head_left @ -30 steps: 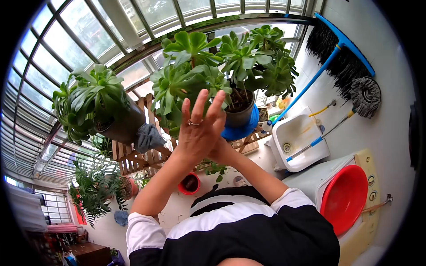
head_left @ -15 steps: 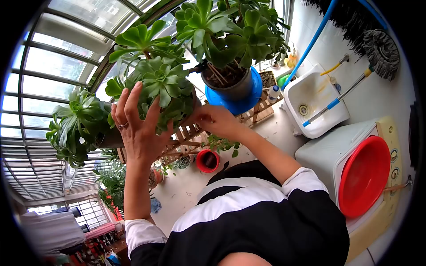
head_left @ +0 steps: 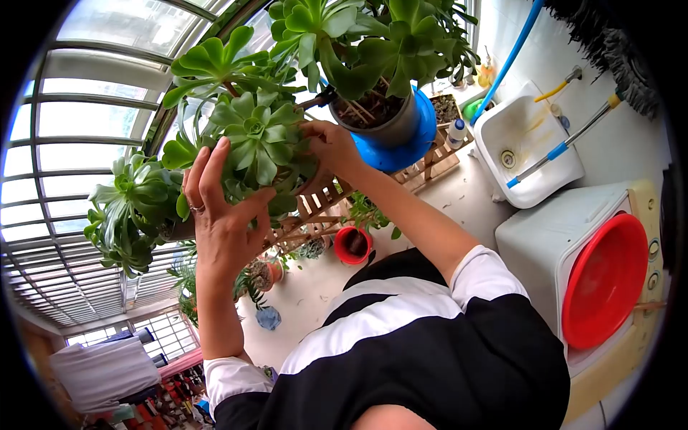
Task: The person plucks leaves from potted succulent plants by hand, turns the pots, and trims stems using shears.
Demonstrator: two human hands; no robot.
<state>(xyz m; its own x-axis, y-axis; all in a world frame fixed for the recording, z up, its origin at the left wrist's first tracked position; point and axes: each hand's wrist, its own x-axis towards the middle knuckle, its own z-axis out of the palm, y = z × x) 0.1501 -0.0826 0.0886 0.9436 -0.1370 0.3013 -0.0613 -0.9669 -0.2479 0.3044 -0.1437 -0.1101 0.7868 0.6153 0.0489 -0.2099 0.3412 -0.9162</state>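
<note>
A potted succulent with broad green rosettes (head_left: 258, 136) stands between my two hands. My left hand (head_left: 226, 211) is at its lower left side, fingers spread and touching the leaves. On its right side, my right hand (head_left: 331, 149) reaches in by the pot's rim, with the fingertips partly hidden among the leaves; what they hold, if anything, cannot be seen. Just right of it, a dark pot (head_left: 394, 127) with another succulent sits on a blue dish (head_left: 430, 132). Further left is a third succulent (head_left: 132, 208).
The pots stand on a wooden slatted rack (head_left: 315, 204) beside a barred window (head_left: 93, 122). Below is a red pot (head_left: 352, 245) on the floor. To the right are a white sink (head_left: 527, 147), a blue-handled pole and a red basin (head_left: 603, 279) on a washing machine.
The view has shifted. My hands, together a second ago, have separated around the middle succulent. Since half a second ago, my right hand has moved up into its leaves.
</note>
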